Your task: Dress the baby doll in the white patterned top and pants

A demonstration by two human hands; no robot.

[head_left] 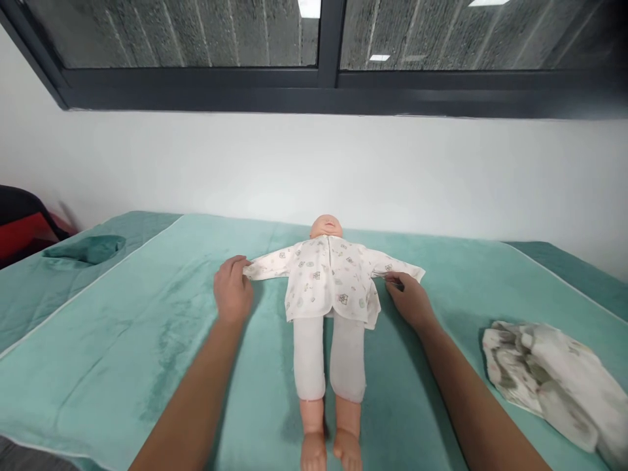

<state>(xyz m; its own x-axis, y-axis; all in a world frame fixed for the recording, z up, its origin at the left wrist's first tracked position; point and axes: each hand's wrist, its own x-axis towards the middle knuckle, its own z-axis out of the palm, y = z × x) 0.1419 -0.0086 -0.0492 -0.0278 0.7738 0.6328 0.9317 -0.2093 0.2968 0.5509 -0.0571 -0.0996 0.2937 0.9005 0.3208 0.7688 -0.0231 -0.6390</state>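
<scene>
In the head view, the doll (309,356) lay on its back at the centre, its white legs matte and its bare, moulded feet (314,451) toward six o'clock. Its thin, printed white shirt (311,275) spread flat. At nine o'clock your left hand (233,291) had its fingers pinched on one sleeve (269,264); at three your right hand (412,301) had its fingers narrowed on the other sleeve (390,263), near its cuff. A plush teal cover (147,340) met the smooth wall (314,170) at twelve. Crumpled patterned cloth (549,373) sat at four. Toward eight, brushed pile gave your left arm broad room to the pale piping (91,286).
</scene>
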